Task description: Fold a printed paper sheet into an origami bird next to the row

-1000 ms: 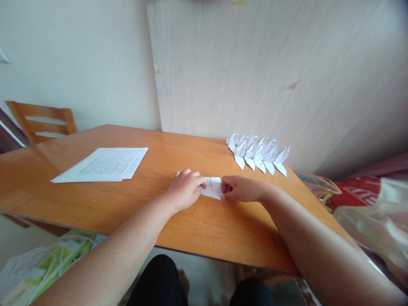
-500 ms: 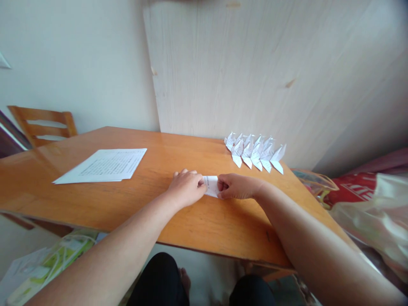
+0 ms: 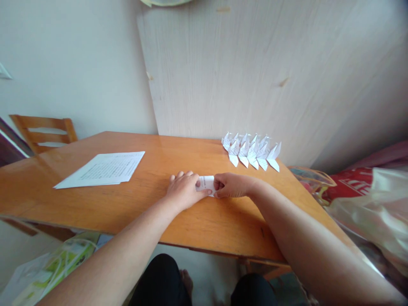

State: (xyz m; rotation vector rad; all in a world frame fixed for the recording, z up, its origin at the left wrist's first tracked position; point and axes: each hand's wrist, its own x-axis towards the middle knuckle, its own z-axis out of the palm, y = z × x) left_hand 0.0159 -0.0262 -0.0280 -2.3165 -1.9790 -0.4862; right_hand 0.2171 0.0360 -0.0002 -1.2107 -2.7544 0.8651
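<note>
A small folded piece of printed white paper [image 3: 207, 183] lies on the orange wooden table [image 3: 127, 204], pinned between both hands. My left hand [image 3: 182, 190] rests on its left side, fingers curled, thumb pressing the paper's edge. My right hand [image 3: 230, 185] pinches the paper's right side with closed fingers. Most of the paper is hidden under the fingers. Behind the hands, a row of several folded white paper cranes [image 3: 251, 151] lies at the table's far edge by the wall panel.
A stack of printed sheets [image 3: 103, 168] lies on the table's left part. A wooden chair [image 3: 44, 129] stands at the far left. Plastic bags [image 3: 366, 199] sit to the right of the table, and more bags [image 3: 47, 272] lie on the floor at lower left.
Both hands have drawn closer together over the paper, so less of it shows. The hands have slid slightly left on the table.
</note>
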